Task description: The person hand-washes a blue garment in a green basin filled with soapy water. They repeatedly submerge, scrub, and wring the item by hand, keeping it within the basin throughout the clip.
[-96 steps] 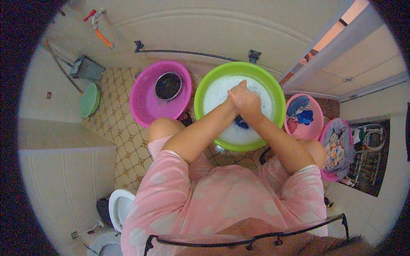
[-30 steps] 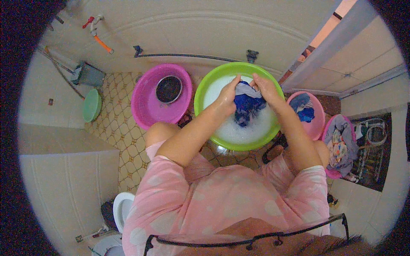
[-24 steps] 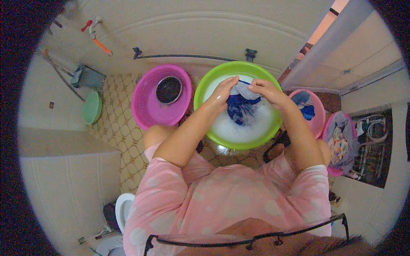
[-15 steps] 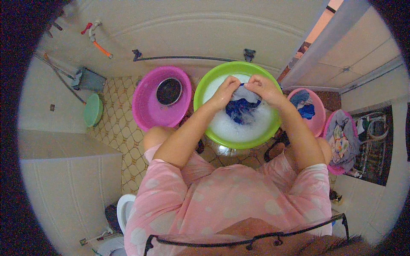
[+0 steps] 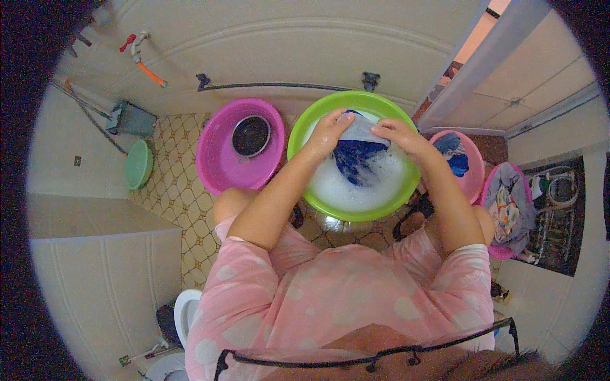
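A wet cloth (image 5: 357, 155), blue with a pale grey band along its top, is over the middle of the green basin (image 5: 295, 151), held up between two bare hands. The left hand (image 5: 329, 133) grips the band's left end, thumb laid over the front; the right hand (image 5: 400, 134) pinches the other end between thumb and fingers. Neither hand is clearly nearer: the band spans the gap between them, slanting so that its right end sits closer to the person.

From this grip the cloth falls toward the person's body. Its long axis appears to run from the band, on the far side, to the blue end, which points toward the person and reaches the soapy water (image 5: 381, 189); how much lies under the suds cannot be told.

Just right of the green basin stands a pink basin (image 5: 473, 184) holding blue clothes (image 5: 452, 153). To the left, a purple basin (image 5: 235, 174) has a dark round bowl (image 5: 251, 136) in it. Farther right, grey clothes (image 5: 518, 222) are heaped in another tub (image 5: 502, 253).
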A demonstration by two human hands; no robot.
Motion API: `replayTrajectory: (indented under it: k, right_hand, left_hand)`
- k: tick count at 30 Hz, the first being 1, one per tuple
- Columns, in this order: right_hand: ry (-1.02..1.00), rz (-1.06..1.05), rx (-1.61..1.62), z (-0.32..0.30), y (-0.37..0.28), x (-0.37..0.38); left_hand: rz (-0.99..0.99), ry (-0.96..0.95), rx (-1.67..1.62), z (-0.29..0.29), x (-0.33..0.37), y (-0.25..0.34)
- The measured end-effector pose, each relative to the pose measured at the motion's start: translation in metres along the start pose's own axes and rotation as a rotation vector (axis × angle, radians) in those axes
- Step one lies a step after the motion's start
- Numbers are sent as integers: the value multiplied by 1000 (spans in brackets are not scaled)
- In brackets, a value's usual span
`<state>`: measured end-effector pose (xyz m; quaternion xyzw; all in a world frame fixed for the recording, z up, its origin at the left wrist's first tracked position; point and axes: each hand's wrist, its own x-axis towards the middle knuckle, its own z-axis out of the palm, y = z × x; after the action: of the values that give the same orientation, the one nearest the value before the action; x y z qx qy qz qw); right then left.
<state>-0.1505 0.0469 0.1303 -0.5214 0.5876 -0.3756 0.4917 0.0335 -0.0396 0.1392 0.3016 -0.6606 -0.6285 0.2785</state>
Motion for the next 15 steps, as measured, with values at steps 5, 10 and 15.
replayTrajectory:
  k: [5, 10, 15]
  right_hand:
    - [33, 128, 60, -13, 5, -3]
    - [21, 14, 4, -15, -3, -11]
    - [134, -56, 21, -21, 23, 0]
  left_hand:
    - [-23, 59, -191, -3, 2, 1]
    - [37, 152, -51, -13, 3, 10]
    - [121, 279, 244, -28, 19, -20]
